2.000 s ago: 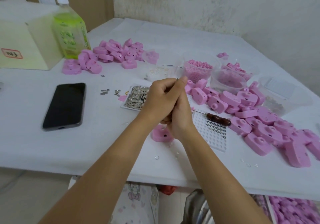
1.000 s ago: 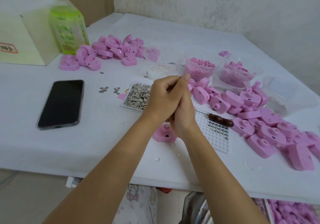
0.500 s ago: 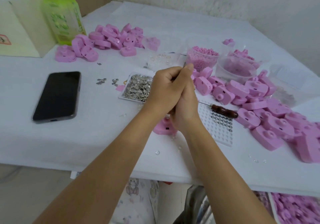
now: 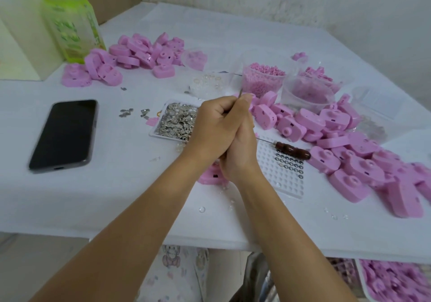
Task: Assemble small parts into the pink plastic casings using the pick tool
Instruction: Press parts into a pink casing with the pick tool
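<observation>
My left hand [image 4: 213, 128] and my right hand [image 4: 241, 149] are clasped together above the table, both curled round a thin pick tool [image 4: 241, 91] whose metal tip pokes up above the fingers. Most of that tool is hidden inside the hands. Just below my wrists a pink casing [image 4: 208, 176] lies on the table, partly covered. A second pick tool [image 4: 292, 150] with a dark wooden handle lies on the white grid tray [image 4: 283, 185]. A small tray of silver parts [image 4: 176, 121] sits to the left of my hands. Loose pink casings [image 4: 345, 143] are heaped to the right.
A black phone [image 4: 64, 133] lies at the left. A green bottle [image 4: 70, 21] and another pile of pink casings [image 4: 137, 56] stand at the back left. Clear tubs of pink bits [image 4: 263, 79] sit behind my hands. The table's front edge [image 4: 163, 238] runs below my forearms.
My hands stay clasped in the same spot. The view has shifted slightly, and the thin metal tip now shows above my fingers.
</observation>
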